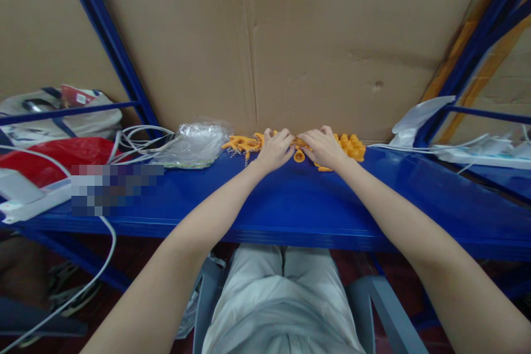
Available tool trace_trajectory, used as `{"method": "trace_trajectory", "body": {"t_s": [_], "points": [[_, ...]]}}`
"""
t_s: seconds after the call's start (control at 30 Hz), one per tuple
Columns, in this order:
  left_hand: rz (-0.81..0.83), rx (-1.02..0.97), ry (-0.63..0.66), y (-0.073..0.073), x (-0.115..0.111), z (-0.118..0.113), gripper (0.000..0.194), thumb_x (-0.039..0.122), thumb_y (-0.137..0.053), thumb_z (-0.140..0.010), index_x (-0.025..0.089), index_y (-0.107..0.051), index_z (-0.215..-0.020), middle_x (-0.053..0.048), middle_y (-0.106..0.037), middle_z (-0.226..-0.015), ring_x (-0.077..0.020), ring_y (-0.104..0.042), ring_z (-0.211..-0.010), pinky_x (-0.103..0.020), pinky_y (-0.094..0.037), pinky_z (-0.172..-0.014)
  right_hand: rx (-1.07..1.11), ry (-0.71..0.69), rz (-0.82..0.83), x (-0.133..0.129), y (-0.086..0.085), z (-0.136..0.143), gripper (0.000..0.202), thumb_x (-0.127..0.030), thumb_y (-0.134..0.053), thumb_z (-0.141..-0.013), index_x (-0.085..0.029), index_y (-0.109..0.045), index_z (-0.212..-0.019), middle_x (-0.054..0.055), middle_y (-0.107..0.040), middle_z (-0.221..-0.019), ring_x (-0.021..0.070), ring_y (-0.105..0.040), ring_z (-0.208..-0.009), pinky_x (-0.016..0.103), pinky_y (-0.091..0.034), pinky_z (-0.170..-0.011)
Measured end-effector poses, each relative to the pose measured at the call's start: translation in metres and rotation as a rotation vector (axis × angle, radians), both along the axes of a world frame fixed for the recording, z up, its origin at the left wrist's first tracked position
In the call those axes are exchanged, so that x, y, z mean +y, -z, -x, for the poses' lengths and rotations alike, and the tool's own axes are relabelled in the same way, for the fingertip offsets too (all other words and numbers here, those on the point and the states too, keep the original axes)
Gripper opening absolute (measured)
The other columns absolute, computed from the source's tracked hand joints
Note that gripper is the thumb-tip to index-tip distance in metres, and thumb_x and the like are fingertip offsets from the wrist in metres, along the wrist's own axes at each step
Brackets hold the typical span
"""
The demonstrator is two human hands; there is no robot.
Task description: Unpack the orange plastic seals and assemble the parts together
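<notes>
Both of my hands are close together near the back of the blue shelf, among orange plastic pieces. My left hand (276,149) has curled fingers, and what lies under them is hidden. Beside it, my right hand (322,146) bends its fingers toward the left one. A bit of orange shows between the two hands, and I cannot make out its kind. Just below that gap sits a small round orange piece (299,156) with a hole in its middle. Branching orange pieces with thin metal chains (240,145) lie left of my left hand. Knobby orange pieces (352,146) are grouped right of my right hand.
A clear plastic bag (194,144) lies left of the orange pieces. White cables (139,135), a red bag (45,160) and a power strip (37,199) are farther left. Cardboard (311,44) stands behind the blue shelf (290,204). Another power strip (489,157) is at right.
</notes>
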State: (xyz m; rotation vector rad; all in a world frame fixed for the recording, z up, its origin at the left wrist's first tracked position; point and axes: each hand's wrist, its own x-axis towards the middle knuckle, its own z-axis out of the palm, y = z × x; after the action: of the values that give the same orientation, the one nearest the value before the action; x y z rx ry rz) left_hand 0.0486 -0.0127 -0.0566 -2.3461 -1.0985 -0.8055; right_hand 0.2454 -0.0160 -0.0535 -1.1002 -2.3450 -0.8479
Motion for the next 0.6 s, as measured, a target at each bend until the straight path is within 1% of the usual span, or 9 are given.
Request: {"method": "trace_trajectory", "body": {"t_s": [0.1,0.2,0.37,0.47,0.6], "points": [[0.008,0.019,-0.011,-0.001,-0.003,-0.001,0.027,0.022,-0.042,-0.099,0.016,-0.066,-0.111,-0.016,-0.067,-0.119,-0.0291,-0.062,-0.111,-0.050,-0.032,-0.104,-0.001,0.013,-0.001,-0.002,-0.001,0.002,0.042,-0.030,-0.035,-0.104,-0.013,-0.059,-0.134,0.018,-0.071,-0.118,0.0301,-0.058,-0.106,0.044,-0.027,-0.096],[0.005,0.024,-0.018,-0.001,-0.004,-0.003,0.027,0.021,-0.043,-0.098,0.016,-0.067,-0.110,-0.016,-0.067,-0.119,-0.0291,-0.062,-0.110,-0.049,-0.033,-0.103,-0.015,0.025,-0.002,-0.003,-0.001,0.004,0.041,-0.028,-0.034,-0.104,-0.014,-0.059,-0.135,0.017,-0.070,-0.117,0.0294,-0.057,-0.105,0.043,-0.027,-0.095],[0.002,-0.008,-0.070,0.001,-0.002,-0.005,0.025,0.023,-0.046,-0.095,0.016,-0.069,-0.104,-0.016,-0.066,-0.116,-0.0300,-0.063,-0.108,-0.049,-0.034,-0.101,-0.043,0.072,-0.012,-0.003,-0.002,0.010,0.037,-0.027,-0.034,-0.104,-0.014,-0.063,-0.124,0.017,-0.069,-0.112,0.0300,-0.055,-0.104,0.044,-0.027,-0.096],[-0.002,-0.006,-0.063,0.001,-0.001,-0.005,0.025,0.025,-0.048,-0.094,0.016,-0.069,-0.100,-0.015,-0.066,-0.114,-0.0301,-0.063,-0.105,-0.050,-0.034,-0.101,-0.060,0.085,-0.022,-0.004,-0.003,0.014,0.035,-0.026,-0.035,-0.104,-0.015,-0.064,-0.120,0.017,-0.068,-0.110,0.0309,-0.054,-0.104,0.045,-0.027,-0.097],[0.048,0.004,-0.071,0.000,-0.001,-0.004,0.027,0.029,-0.048,-0.094,0.014,-0.070,-0.100,-0.015,-0.067,-0.111,-0.0300,-0.064,-0.103,-0.049,-0.035,-0.100,-0.070,0.103,-0.014,-0.005,-0.004,0.014,0.033,-0.018,-0.035,-0.101,-0.015,-0.063,-0.118,0.017,-0.067,-0.111,0.0303,-0.055,-0.104,0.045,-0.028,-0.097]]}}
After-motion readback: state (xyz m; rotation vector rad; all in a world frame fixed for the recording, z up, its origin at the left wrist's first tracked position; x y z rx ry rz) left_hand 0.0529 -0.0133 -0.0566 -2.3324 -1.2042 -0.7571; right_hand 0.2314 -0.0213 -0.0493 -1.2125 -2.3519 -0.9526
